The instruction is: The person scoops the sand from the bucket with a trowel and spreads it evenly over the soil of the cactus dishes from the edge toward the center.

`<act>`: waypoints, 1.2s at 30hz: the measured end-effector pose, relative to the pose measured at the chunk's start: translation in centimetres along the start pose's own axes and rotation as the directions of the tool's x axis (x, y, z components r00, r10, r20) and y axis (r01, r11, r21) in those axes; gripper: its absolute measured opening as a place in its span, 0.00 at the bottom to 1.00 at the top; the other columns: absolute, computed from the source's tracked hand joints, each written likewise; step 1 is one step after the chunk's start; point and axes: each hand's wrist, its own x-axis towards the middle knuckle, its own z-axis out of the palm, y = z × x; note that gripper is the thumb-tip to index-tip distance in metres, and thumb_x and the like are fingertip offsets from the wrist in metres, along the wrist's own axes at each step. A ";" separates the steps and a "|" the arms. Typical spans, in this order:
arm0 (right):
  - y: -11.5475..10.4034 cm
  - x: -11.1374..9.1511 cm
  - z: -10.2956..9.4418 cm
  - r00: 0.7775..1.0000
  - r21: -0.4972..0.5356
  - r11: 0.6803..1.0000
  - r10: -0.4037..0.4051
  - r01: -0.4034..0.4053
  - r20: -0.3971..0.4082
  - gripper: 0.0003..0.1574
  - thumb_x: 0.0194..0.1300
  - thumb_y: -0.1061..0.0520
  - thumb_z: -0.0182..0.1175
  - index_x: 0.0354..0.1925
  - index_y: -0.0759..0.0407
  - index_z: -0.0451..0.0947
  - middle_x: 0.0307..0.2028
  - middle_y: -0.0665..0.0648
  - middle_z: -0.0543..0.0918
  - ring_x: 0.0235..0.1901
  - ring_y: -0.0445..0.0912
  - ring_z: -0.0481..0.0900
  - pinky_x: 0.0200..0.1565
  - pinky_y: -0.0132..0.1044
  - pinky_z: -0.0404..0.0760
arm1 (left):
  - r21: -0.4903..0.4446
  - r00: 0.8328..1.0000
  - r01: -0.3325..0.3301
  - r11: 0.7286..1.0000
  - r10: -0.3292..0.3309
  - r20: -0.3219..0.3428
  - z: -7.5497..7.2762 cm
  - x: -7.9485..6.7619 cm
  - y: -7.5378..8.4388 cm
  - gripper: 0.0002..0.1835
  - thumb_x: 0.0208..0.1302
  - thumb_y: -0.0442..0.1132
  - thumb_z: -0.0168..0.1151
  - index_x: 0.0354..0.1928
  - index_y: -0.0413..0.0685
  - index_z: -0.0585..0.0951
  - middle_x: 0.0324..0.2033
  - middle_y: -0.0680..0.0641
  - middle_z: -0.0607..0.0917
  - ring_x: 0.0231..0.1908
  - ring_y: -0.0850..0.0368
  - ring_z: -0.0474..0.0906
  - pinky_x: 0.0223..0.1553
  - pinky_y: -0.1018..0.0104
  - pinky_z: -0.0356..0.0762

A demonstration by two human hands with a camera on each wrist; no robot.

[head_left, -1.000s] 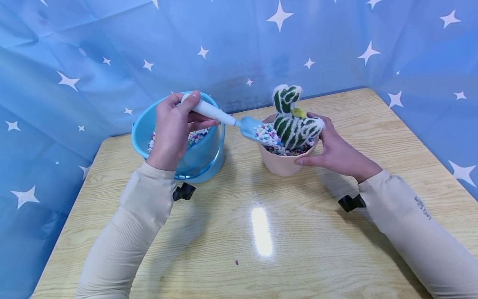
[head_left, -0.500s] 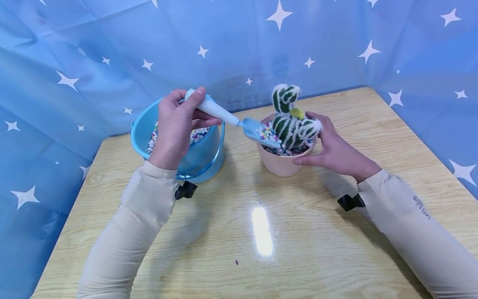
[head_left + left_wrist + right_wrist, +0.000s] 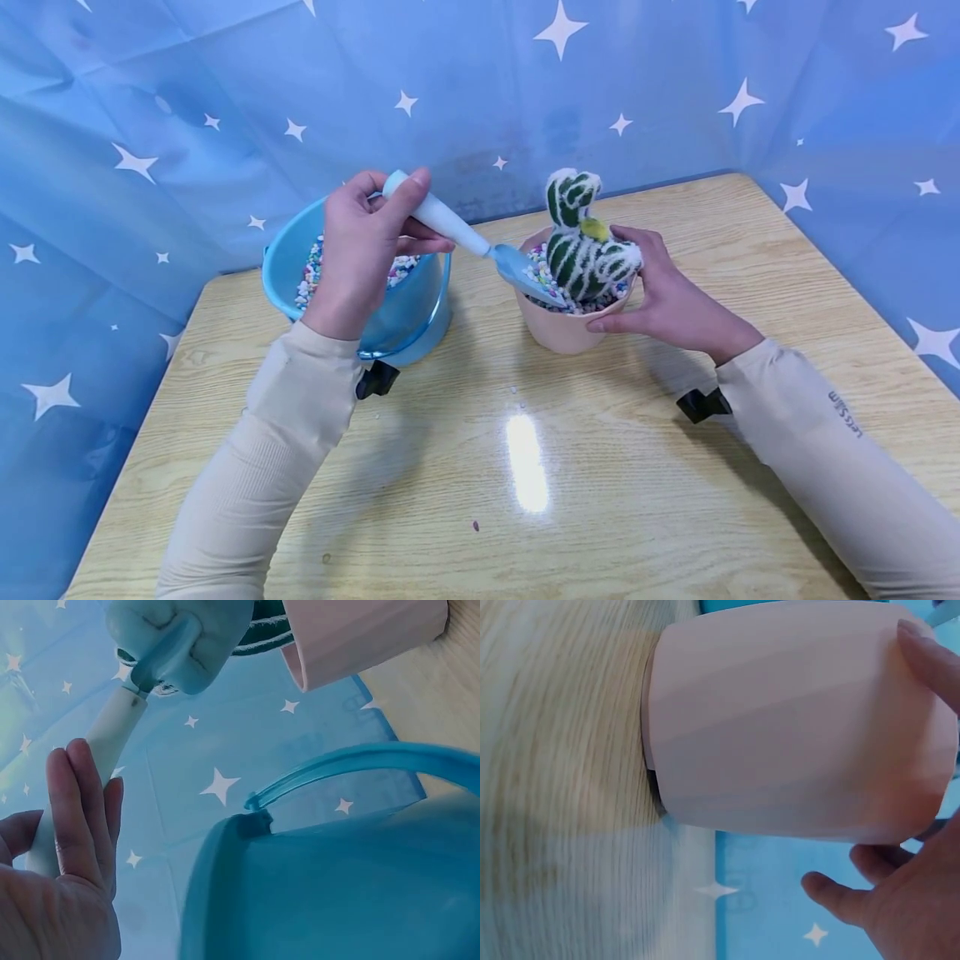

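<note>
My left hand [image 3: 367, 242] grips the white handle of a small blue shovel [image 3: 450, 227], above the right side of a blue bucket [image 3: 408, 321]. The shovel's blade [image 3: 517, 271] tilts down over the left rim of a pale pink flowerpot [image 3: 558, 332], its tip among colourful pebbles [image 3: 540, 265] beside a plush cactus [image 3: 581, 262]. The cactus is green with white fuzzy stripes and a yellow flower. My right hand [image 3: 660, 300] holds the pot's right side, thumb at the front near the rim. In the right wrist view the pot [image 3: 802, 720] stands upright on the table.
More coloured pebbles [image 3: 311, 275] lie inside the bucket, whose handle [image 3: 375, 757] hangs down its side. The wooden table [image 3: 600, 467] has a few stray bits on it. A blue star-patterned curtain [image 3: 465, 83] rises behind and at both sides.
My left hand has shifted slightly right and tipped the shovel more steeply; pebbles have slid off its blade into the pot. The right hand and pot have barely moved.
</note>
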 end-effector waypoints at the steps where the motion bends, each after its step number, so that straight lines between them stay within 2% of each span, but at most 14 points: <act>1: 0.0 0.0 0.0 1.000 0.011 1.000 -0.004 0.004 0.008 0.76 0.48 0.54 0.80 0.77 0.51 0.37 0.71 0.61 0.44 0.69 0.60 0.48 0.67 0.66 0.53 | 0.011 1.000 -0.007 1.000 0.007 0.006 0.1 0.0 0.0 0.18 0.67 0.42 0.66 0.43 0.34 0.72 0.33 0.32 0.85 0.28 0.44 0.85 0.34 0.52 0.87; 7: 0.2 0.1 0.1 0.999 0.062 0.998 -0.013 0.010 0.043 0.76 0.51 0.57 0.79 0.77 0.47 0.34 0.73 0.60 0.43 0.71 0.59 0.46 0.69 0.65 0.50 | 0.023 0.999 -0.025 0.999 0.024 0.041 0.8 0.1 0.3 0.17 0.67 0.41 0.66 0.44 0.34 0.72 0.35 0.32 0.85 0.30 0.42 0.86 0.33 0.51 0.87; 15: 0.1 0.0 0.0 1.000 0.002 1.000 0.026 -0.026 0.006 0.78 0.46 0.54 0.81 0.77 0.50 0.36 0.70 0.62 0.45 0.67 0.61 0.50 0.66 0.67 0.55 | 0.031 0.996 -0.054 0.998 0.052 0.074 1.6 0.1 0.5 0.16 0.66 0.39 0.67 0.42 0.34 0.73 0.34 0.32 0.85 0.26 0.42 0.85 0.31 0.50 0.87; 25: 0.4 0.0 0.1 1.000 0.010 1.000 -0.004 0.004 0.027 0.79 0.49 0.56 0.79 0.78 0.44 0.31 0.75 0.58 0.39 0.72 0.59 0.41 0.69 0.67 0.47 | 0.030 0.986 -0.109 0.994 0.104 0.128 2.5 0.1 0.7 0.12 0.67 0.36 0.65 0.38 0.35 0.72 0.30 0.33 0.84 0.25 0.43 0.85 0.30 0.49 0.87; 29: 0.5 0.1 0.2 0.999 0.007 1.000 -0.020 0.020 0.026 0.78 0.50 0.56 0.79 0.78 0.44 0.32 0.75 0.57 0.39 0.72 0.58 0.40 0.68 0.68 0.48 | 0.042 0.983 -0.126 0.991 0.119 0.142 2.8 0.1 0.7 0.13 0.66 0.37 0.66 0.38 0.35 0.72 0.29 0.33 0.85 0.25 0.41 0.85 0.30 0.48 0.87; 36: 0.5 0.0 0.2 0.999 0.008 1.000 -0.002 0.002 0.038 0.77 0.51 0.55 0.79 0.78 0.45 0.31 0.75 0.57 0.38 0.72 0.59 0.41 0.68 0.68 0.49 | 0.051 0.973 -0.158 0.986 0.147 0.176 3.1 0.1 0.6 0.14 0.66 0.38 0.66 0.38 0.36 0.73 0.30 0.32 0.84 0.25 0.38 0.84 0.29 0.46 0.87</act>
